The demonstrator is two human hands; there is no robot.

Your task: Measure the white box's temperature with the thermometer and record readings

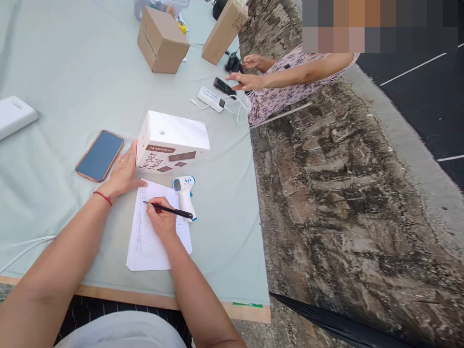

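Note:
My right hand is closed round a black pen, whose tip touches a stack of white paper sheets with lines of small writing along the left side. Stretched out flat, my left hand lies with its fingers against the left side of a white "Super Meal" box and its thumb at the top edge of the paper. Left of that hand lies a smartphone with a dark screen. A white and blue infrared thermometer rests on the right part of the sheets.
Cardboard boxes and a clear plastic tub stand at the table's far end. A white power bank with cables lies near the right edge. Across there, another person's hand reaches over a black device. A white device sits far left.

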